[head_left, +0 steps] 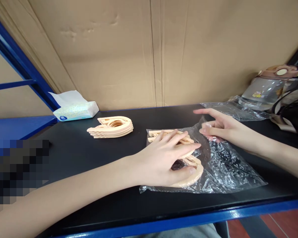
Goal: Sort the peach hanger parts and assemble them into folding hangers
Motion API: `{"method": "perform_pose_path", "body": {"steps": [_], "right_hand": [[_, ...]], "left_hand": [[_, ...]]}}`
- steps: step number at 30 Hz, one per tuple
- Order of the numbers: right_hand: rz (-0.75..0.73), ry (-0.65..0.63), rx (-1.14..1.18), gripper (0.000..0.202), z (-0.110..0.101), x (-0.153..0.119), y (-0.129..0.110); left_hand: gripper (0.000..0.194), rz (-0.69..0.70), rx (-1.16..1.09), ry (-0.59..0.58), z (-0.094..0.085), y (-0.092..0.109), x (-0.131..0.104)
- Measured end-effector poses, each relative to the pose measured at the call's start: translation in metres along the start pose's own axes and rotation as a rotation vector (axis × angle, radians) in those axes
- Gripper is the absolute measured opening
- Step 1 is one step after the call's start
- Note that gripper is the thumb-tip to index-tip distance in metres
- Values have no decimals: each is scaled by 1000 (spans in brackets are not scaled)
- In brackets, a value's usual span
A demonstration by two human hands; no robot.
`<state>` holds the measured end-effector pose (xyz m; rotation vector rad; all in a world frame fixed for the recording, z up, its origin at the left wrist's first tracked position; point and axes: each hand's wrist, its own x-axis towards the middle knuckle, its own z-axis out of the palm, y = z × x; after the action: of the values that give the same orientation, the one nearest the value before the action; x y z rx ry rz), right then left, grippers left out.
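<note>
Bag (228,168) lengthwise, left to right

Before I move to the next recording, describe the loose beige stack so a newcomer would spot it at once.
On the black table, look between the tissue pack and the clear bag under the left hand. The stack has a round opening. Unlike the bagged pieces, it lies uncovered and untouched.

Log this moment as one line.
left hand: flat on bagged beige pieces; right hand: holding clear bag; loose beige stack: on black table, left of bag; tissue pack: left of stack
</note>
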<state>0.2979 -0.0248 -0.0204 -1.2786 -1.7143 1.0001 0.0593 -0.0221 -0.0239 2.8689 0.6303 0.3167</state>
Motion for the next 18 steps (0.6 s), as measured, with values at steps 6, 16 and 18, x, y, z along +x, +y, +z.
{"method": "perform_pose_path", "body": {"steps": [6,16,18], "right_hand": [[-33,-112,106,64,20,13,-11],[-219,-205,88,70,15,8,2],[-330,-245,-18,67,20,9,5]], "left_hand": [[57,25,-28,10,-1,-1,0],[88,87,-95,180,0,0,-4],[82,193,-41,217,-1,2,-2]]}}
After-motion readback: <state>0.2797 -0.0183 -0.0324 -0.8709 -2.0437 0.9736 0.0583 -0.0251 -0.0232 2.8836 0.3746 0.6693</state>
